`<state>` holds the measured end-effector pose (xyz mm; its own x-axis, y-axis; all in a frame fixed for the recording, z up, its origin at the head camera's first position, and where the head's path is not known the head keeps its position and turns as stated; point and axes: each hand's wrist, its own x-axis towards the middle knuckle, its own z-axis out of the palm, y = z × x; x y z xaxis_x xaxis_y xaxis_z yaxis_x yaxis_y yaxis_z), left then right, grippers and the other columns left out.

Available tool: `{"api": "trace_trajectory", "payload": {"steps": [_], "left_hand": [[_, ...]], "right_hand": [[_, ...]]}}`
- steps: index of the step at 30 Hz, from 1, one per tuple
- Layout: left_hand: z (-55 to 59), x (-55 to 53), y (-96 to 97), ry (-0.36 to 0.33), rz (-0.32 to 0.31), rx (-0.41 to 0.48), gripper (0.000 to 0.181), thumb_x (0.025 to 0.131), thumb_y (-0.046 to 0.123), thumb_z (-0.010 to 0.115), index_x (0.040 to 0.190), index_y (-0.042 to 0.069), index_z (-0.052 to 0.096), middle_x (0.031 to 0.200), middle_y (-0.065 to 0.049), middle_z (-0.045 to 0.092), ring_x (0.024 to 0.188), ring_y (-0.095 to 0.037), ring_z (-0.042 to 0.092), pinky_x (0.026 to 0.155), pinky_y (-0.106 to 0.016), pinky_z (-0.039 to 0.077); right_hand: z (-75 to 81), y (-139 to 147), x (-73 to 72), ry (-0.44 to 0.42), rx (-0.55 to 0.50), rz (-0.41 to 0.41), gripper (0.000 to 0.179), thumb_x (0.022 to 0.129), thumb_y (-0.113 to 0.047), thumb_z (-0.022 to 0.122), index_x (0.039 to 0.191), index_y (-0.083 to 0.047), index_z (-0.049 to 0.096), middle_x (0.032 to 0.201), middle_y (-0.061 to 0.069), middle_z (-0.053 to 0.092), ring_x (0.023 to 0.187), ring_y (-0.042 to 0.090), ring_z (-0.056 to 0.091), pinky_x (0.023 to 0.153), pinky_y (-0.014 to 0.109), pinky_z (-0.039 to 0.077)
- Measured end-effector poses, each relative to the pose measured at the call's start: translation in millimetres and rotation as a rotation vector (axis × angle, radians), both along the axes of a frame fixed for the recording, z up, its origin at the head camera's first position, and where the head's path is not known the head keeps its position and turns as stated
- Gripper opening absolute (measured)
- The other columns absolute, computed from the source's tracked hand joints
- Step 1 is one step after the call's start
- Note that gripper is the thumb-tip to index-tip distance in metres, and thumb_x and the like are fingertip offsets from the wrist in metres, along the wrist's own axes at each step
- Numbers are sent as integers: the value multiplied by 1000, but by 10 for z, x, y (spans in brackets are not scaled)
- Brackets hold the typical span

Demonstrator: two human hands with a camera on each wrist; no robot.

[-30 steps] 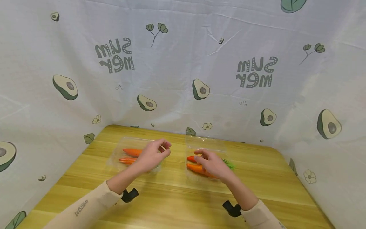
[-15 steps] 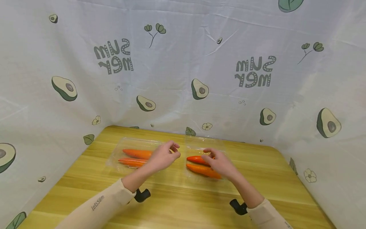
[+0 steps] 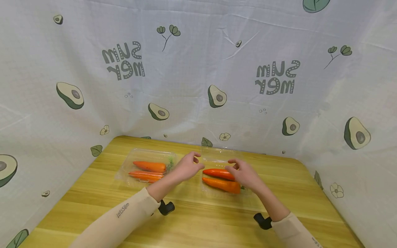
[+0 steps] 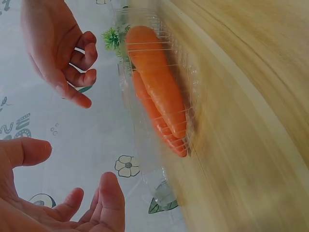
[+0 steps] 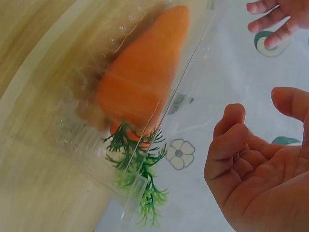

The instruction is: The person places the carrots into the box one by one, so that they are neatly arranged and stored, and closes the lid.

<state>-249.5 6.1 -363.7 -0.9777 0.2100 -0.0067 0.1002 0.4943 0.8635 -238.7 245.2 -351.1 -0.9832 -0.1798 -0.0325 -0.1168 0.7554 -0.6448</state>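
In the head view, a clear plastic box [image 3: 221, 159] at centre right has its lid raised at the back. Inside lie a red-orange carrot [image 3: 215, 172] and an orange carrot [image 3: 221, 184], their tips pointing left; green tops [image 5: 137, 169] show in the right wrist view. My right hand [image 3: 246, 174] hovers above the box's right part, fingers loosely bent, nothing held. Left of the box, my left hand [image 3: 188, 166] hangs in the air, thumb and fingers apart and holding nothing. Both wrist views show the palms facing each other, away from the carrots.
A second clear box [image 3: 125, 167] stands on the left of the wooden table [image 3: 198, 220], with orange carrots [image 3: 150, 166] and a green sprig [image 3: 170, 163] inside. A printed cloth [image 3: 186, 75] hangs behind and along both sides of the table.
My left hand has moved right, away from over the left box, whose carrots and sprig are now uncovered. My right hand has shifted right, revealing more of the two carrots.
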Motion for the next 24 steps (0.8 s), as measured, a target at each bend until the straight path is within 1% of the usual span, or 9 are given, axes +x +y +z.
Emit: {"api": "trace_trajectory", "payload": {"steps": [4, 8, 10, 13, 16, 20, 24], "left_hand": [[-13, -67, 67, -14, 5, 26, 53, 92, 26, 69, 139, 9, 52, 127, -16, 59, 99, -27, 59, 79, -41, 51], [-22, -131, 119, -19, 17, 27, 57, 93, 26, 68, 143, 9, 49, 136, -20, 56, 110, -32, 58, 88, -46, 51], [-22, -158, 138, -19, 27, 25, 59, 93, 27, 67, 145, 8, 48, 139, -21, 54, 117, -34, 57, 93, -49, 50], [-25, -202, 159, -24, 41, 29, 60, 94, 27, 67, 147, 8, 46, 143, -22, 52, 125, -37, 54, 99, -51, 48], [-43, -252, 169, -42, 66, 40, 60, 93, 26, 67, 147, 8, 46, 144, -22, 50, 127, -38, 53, 101, -52, 47], [-86, -325, 174, -75, 87, 62, 63, 93, 25, 67, 148, 6, 44, 146, -22, 47, 129, -38, 51, 103, -54, 45], [-113, -380, 179, -114, 93, 89, 64, 93, 24, 67, 149, 4, 42, 153, -21, 41, 134, -40, 46, 108, -55, 42]], "right_hand": [[-2, 63, -31, 7, 1, 3, 50, 102, -33, 57, 140, -1, 53, 107, 19, 65, 73, 22, 60, 66, 33, 49], [-25, 133, -93, 5, 11, -3, 52, 102, -35, 56, 141, 0, 52, 107, 20, 65, 76, 26, 62, 67, 32, 50], [-31, 167, -121, -3, 21, -8, 54, 103, -36, 56, 142, 0, 51, 106, 20, 65, 75, 27, 61, 66, 32, 49], [-35, 220, -163, -2, 45, -7, 55, 103, -36, 55, 142, 2, 50, 103, 20, 65, 71, 25, 59, 64, 32, 48], [-36, 265, -198, 1, 70, -19, 54, 103, -35, 54, 142, 3, 51, 104, 20, 66, 72, 22, 58, 64, 32, 47], [-29, 324, -231, -19, 73, -33, 53, 104, -34, 53, 142, 4, 50, 110, 22, 65, 76, 24, 60, 64, 32, 48], [10, 370, -256, -45, 59, -27, 51, 104, -32, 53, 139, 6, 52, 114, 25, 64, 76, 26, 60, 64, 34, 50]]}}
